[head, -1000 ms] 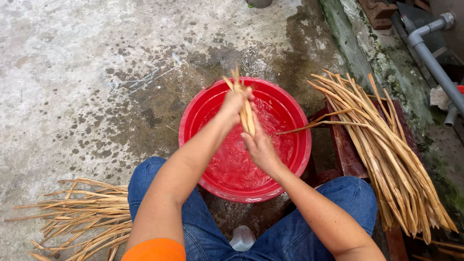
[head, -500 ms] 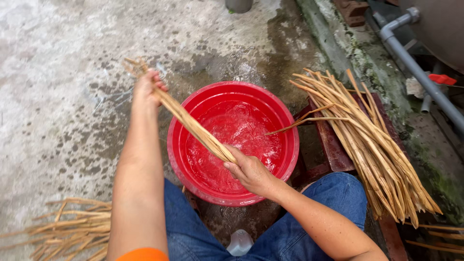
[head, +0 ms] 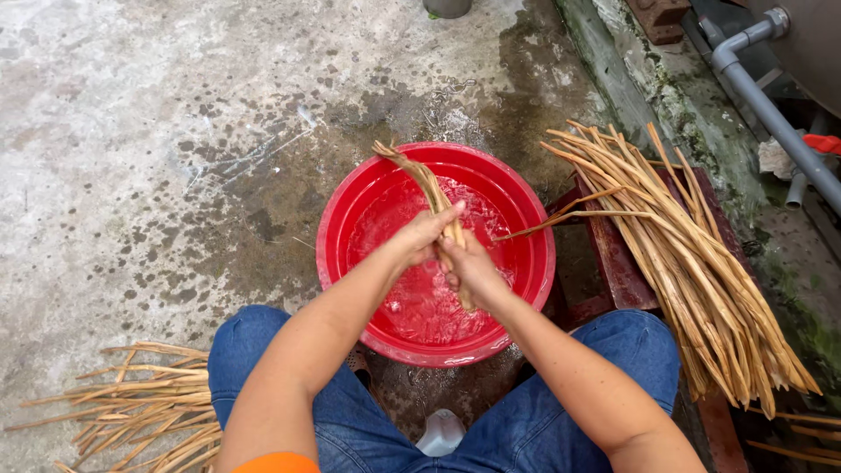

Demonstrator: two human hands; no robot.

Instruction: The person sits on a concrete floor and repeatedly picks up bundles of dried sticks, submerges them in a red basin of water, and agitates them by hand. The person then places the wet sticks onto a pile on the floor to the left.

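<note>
Both hands gripped a small bundle of tan cane strips (head: 435,197) over a red basin.

The left hand (head: 423,235) and right hand (head: 466,267) had their fingers clamped on the bundle, its lower end dipping into the water of the red basin (head: 350,210) and its upper end past the far rim. A larger pile of strips (head: 692,263) lay to the right on a dark red bench (head: 613,263), another pile (head: 140,407) on the wet concrete floor (head: 175,131) at left.
</note>
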